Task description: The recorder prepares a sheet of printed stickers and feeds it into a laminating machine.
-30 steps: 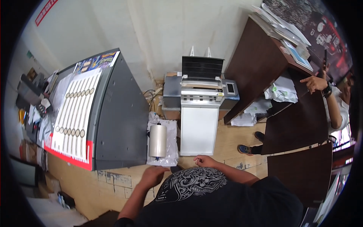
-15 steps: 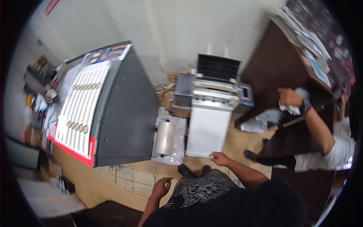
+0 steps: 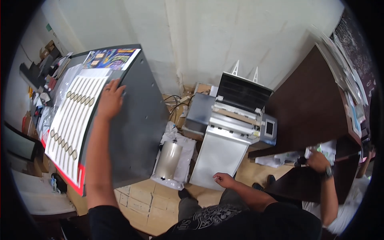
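Observation:
My left hand (image 3: 111, 99) reaches to the top edge of the grey cabinet (image 3: 140, 120), its fingers extended and resting by the border of a white printed sheet (image 3: 74, 114). That sheet carries rows of stripes and gold rings. Beyond the fingers lies a colourful printed sheet (image 3: 112, 59), and a red sheet (image 3: 79, 182) shows underneath at the near end. Over the lower end of a machine's pale flat tray (image 3: 218, 158), my right hand (image 3: 225, 180) is closed with fingertips pinched. Whether anything is between them is too small to tell.
The machine (image 3: 232, 122) has its black lid (image 3: 244, 94) raised. A film roll (image 3: 169, 160) stands on plastic wrapping between cabinet and tray. To the right is a dark brown desk (image 3: 308, 104) with stacked papers (image 3: 340, 68). A co-worker's hand (image 3: 319, 161) reaches in there, near plastic bags.
My left hand has risen from beside my body to the cabinet's top edge. My right hand stays near the tray's lower end. The view has shifted, and the co-worker's hand appears lower.

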`<act>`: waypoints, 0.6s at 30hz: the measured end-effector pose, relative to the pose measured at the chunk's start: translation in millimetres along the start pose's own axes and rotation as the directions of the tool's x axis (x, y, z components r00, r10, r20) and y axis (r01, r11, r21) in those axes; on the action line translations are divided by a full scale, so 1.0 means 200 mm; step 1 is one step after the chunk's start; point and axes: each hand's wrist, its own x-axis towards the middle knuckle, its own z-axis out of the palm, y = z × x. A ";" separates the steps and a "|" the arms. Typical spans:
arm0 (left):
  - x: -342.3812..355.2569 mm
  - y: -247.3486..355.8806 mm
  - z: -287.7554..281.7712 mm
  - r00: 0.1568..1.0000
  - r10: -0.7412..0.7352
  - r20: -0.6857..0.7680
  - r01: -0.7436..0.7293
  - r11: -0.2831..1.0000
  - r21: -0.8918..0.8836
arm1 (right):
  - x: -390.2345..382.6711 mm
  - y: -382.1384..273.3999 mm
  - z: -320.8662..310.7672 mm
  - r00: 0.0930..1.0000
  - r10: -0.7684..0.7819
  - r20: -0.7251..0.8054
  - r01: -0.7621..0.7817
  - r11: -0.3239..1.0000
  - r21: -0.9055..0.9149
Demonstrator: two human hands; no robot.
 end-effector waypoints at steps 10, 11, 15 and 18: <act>0.17 -0.07 0.14 0.977 -0.078 0.197 0.040 0.982 0.186 | 1.00 -0.38 -0.87 0.909 -0.265 -0.322 0.321 0.938 0.132; 0.18 -0.06 0.14 0.973 -0.089 0.213 0.045 0.978 0.204 | 1.15 -0.44 -0.95 0.884 -0.316 -0.343 0.350 0.936 0.040; 0.23 -0.01 0.12 0.956 -0.125 0.266 0.057 0.966 0.250 | 1.84 -0.65 -1.17 0.729 -0.451 -0.515 0.383 0.892 -0.239; 0.24 -0.01 0.12 0.951 -0.130 0.280 0.055 0.964 0.260 | 2.25 -0.73 -1.28 0.943 -0.196 -0.268 0.009 0.821 -0.571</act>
